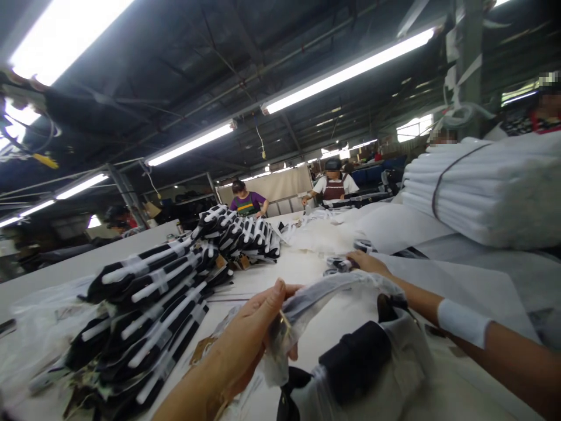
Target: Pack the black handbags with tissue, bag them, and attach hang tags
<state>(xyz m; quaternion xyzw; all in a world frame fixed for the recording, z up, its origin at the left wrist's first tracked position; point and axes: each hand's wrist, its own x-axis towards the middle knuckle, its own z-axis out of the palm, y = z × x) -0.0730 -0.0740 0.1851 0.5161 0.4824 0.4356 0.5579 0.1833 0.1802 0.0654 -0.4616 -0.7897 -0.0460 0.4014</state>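
Strap (pixel 326 289) arches rightward out of the left grip (pixel 259 316).

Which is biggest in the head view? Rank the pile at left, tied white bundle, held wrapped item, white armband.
1. Pile at left
2. Tied white bundle and held wrapped item: too alike to rank, the item being nearer
3. White armband

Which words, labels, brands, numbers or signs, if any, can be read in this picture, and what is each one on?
None can be read.
Brown tags by the stacked black-and-white pieces: too small and blurred for any writing to show.
Plastic-wrapped strap in the left hand: no lettering can be made out.
White bundle: no print visible.
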